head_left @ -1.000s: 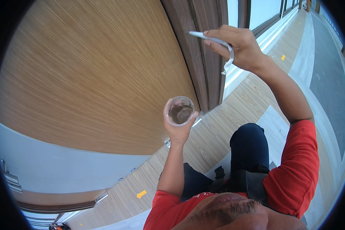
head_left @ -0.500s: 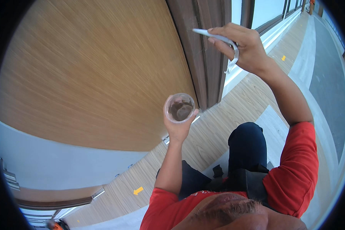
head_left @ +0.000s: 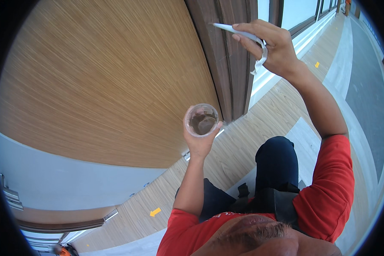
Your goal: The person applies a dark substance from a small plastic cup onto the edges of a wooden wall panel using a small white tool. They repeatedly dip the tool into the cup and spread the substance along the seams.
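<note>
My left hand (head_left: 199, 147) is wrapped round a clear plastic cup (head_left: 218, 120), held upright in front of the wood-grain door (head_left: 128, 85). Some brown liquid shows in its bottom. Higher up and to the right, my right hand (head_left: 274, 46) pinches a slim white brush-like tool (head_left: 232, 30) that tapers to a small brown tip. That tip is at the face of the dark brown door frame (head_left: 237, 55); whether it touches I cannot tell. A crumpled white strip (head_left: 260, 64) hangs from the tool's rear end, beside my palm.
Light wood-look floor (head_left: 239, 132) runs under my bent knee (head_left: 276, 160), with a yellow arrow marker (head_left: 155, 212) on it. A white wall (head_left: 72, 179) lies left of the door. Windows (head_left: 298, 15) line the far right wall. A person in orange (head_left: 64, 251) is at the lower left edge.
My right hand has risen slightly, and the tool's tip has moved up and left along the door frame. My left hand and the cup have barely shifted.
</note>
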